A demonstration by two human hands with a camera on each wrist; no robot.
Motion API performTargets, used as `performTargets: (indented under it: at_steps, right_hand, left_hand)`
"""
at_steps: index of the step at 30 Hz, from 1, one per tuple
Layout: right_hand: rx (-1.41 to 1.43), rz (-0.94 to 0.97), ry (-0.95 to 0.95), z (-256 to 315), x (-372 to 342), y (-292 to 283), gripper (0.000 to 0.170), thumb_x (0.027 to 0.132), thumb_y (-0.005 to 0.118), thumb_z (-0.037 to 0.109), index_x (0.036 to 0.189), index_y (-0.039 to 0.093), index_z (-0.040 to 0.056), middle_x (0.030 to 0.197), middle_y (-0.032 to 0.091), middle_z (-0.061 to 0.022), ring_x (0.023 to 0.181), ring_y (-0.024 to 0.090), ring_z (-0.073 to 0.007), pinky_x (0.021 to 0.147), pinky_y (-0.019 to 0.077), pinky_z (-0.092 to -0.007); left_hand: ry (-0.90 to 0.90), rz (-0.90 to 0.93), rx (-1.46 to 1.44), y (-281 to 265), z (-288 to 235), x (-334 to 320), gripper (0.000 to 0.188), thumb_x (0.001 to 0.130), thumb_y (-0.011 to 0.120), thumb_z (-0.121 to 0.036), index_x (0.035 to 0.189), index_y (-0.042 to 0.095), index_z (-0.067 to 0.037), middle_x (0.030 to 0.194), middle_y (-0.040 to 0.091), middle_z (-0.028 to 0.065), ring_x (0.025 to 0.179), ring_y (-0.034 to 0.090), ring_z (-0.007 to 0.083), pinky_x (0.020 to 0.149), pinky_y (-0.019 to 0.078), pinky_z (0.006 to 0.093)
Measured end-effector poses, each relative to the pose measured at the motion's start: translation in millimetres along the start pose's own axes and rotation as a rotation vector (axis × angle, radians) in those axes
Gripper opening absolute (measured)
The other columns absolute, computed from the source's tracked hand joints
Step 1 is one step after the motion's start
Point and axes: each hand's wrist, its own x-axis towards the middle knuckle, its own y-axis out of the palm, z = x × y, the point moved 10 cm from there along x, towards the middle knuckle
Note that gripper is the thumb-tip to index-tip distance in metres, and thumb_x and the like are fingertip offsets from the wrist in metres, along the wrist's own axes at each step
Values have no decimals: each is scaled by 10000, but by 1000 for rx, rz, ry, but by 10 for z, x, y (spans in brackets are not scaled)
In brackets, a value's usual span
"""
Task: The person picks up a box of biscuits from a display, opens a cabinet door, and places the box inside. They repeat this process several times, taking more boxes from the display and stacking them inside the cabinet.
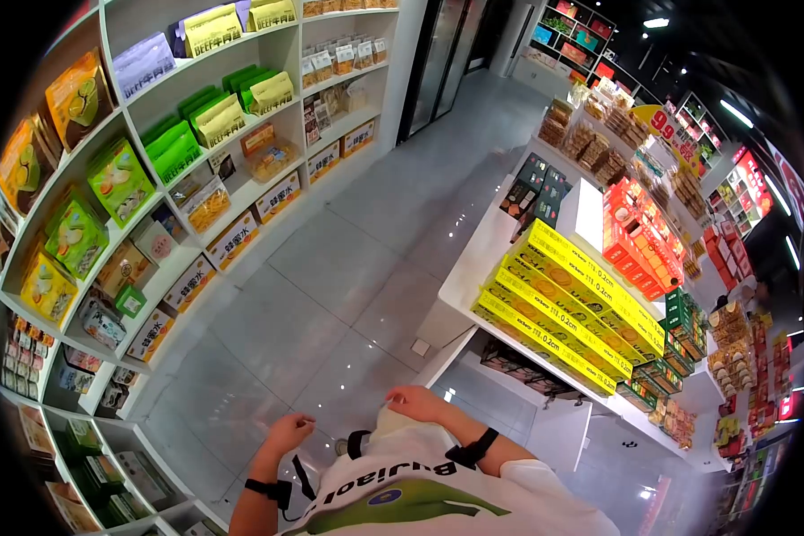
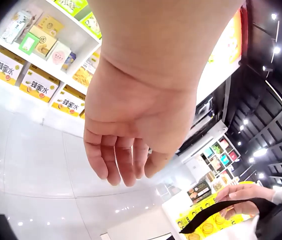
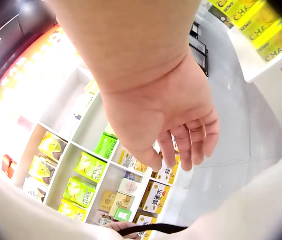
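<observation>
My left hand (image 1: 290,432) hangs in front of my body over the floor, its fingers loosely bent with nothing in them. In the left wrist view its palm side shows, the fingers pointing down. My right hand (image 1: 417,405) is held near my waist, apart from the left and also holding nothing. The right wrist view shows its fingers (image 3: 196,147) relaxed and slightly bent. Nearest to the right hand is a white counter (image 1: 451,299) carrying a stack of long yellow boxes (image 1: 554,313). Neither hand touches any goods.
White shelves (image 1: 161,201) with bagged snacks curve along the left. White-and-orange boxes (image 1: 232,239) line their lower tier. Red-orange boxes (image 1: 639,237) and dark green boxes (image 1: 683,326) stand beyond the yellow stack. A cabinet door (image 1: 558,433) hangs open below the counter. Grey tiled floor (image 1: 330,277) runs between.
</observation>
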Motion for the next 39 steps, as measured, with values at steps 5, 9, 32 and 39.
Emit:
performTargets:
  at_steps: [5, 9, 32, 39]
  right_hand:
    - [13, -110, 19, -25, 767, -470, 375, 898, 676, 313, 1180, 641, 68, 986, 705, -101, 861, 664, -239, 787, 527, -358]
    - [131, -240, 66, -164, 1680, -1033, 353, 893, 683, 276, 1178, 643, 72, 985, 697, -95, 863, 659, -217, 794, 528, -342]
    - [529, -1064, 770, -2423, 2026, -3479, 444, 866, 703, 311, 1204, 619, 35, 986, 706, -139, 884, 679, -259, 794, 536, -370]
    - [546, -1301, 936, -2008, 1983, -4061, 473, 845, 720, 344, 1200, 626, 45, 1017, 714, -157, 920, 691, -304, 808, 542, -394]
  left_hand:
    - [34, 56, -6, -268, -291, 649, 328, 889, 674, -315, 1126, 703, -90, 929, 727, 129, 846, 691, 263, 759, 540, 369]
    - [30, 108, 129, -669, -392, 1222, 343, 896, 684, -325, 1155, 689, -99, 978, 732, 135, 899, 691, 279, 802, 542, 388]
    - [282, 426, 414, -2117, -2699, 6271, 378, 856, 691, -285, 1169, 672, -73, 927, 724, 147, 838, 690, 298, 749, 536, 386]
    - [542, 643, 686, -1811, -4044, 7766, 435, 849, 702, -289, 1207, 616, -57, 983, 720, 155, 954, 680, 323, 833, 533, 409]
